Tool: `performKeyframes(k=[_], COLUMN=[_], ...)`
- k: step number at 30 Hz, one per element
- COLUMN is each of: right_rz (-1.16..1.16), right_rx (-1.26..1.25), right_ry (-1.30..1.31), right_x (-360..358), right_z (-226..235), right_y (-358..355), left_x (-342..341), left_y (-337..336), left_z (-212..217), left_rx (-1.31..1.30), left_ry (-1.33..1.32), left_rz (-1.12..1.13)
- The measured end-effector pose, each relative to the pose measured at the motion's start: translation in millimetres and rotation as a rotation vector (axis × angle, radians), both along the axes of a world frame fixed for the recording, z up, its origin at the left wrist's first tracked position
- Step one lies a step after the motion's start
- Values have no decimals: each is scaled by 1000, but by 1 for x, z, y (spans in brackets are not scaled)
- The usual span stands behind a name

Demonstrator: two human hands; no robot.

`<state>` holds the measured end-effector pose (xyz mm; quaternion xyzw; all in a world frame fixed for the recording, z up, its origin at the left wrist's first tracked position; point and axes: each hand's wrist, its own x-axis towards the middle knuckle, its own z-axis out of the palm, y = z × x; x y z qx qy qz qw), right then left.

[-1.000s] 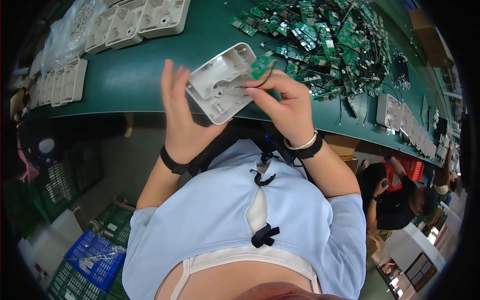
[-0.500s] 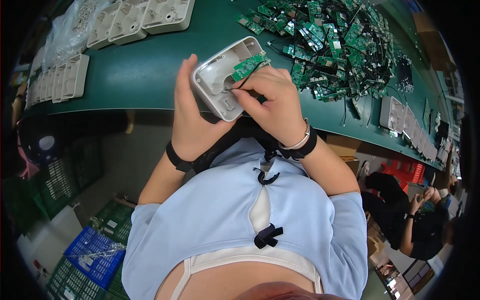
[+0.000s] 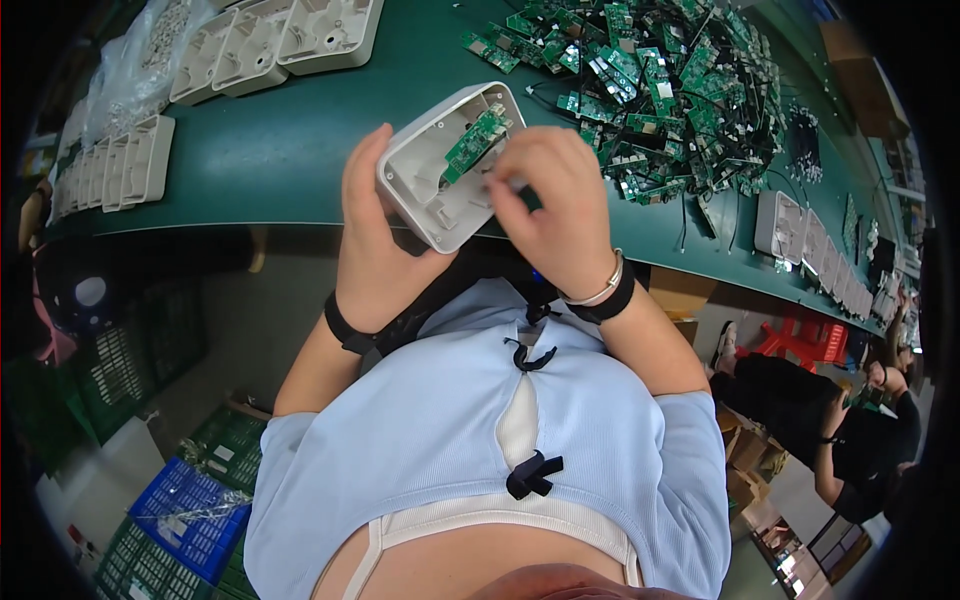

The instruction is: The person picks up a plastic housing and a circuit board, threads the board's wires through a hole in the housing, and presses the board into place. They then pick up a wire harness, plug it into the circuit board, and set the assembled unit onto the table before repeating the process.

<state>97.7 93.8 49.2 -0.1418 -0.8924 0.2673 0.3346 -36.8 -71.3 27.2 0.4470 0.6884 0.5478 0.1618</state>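
A pale grey plastic housing (image 3: 411, 172), open side up, is held tilted at the table's front edge. Wrapped round its left side and lower corner is my left hand (image 3: 375, 235), with the thumb under the near end. Inside the housing lies a narrow green circuit board (image 3: 472, 146), set slantwise. My right hand (image 3: 552, 205) is at the housing's right rim, fingers curled with thumb and forefinger close together. Its fingertips are blurred, and whether they pinch the board's black wire cannot be made out.
A big heap of green circuit boards with black wires (image 3: 660, 90) covers the table's (image 3: 270, 150) far right. Rows of grey housings (image 3: 330, 35) stand far left, beside a clear plastic bag (image 3: 150, 60). More housings (image 3: 780, 225) line the right edge. A co-worker (image 3: 840, 420) sits at right.
My right hand has drawn back slightly to the right from inside the housing. The circuit board now lies lower and further inside, and the black wire no longer arches over it.
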Motion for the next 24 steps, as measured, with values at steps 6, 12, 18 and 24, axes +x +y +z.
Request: performKeyframes(k=[6, 12, 18, 24], right_rz=[-50, 37, 126, 92], right_rx=[41, 249, 166, 166], right_ry=[73, 94, 85, 0], right_x=[-7, -4, 1, 12], right_z=[9, 14, 19, 23], right_y=[15, 21, 13, -5], left_x=[-5, -11, -11, -7], left_y=[-2, -2, 2, 2], left_z=[2, 2, 11, 26], left_rx=[-26, -33, -30, -133], left_ry=[37, 10, -55, -61], left_rz=[-23, -40, -45, -8])
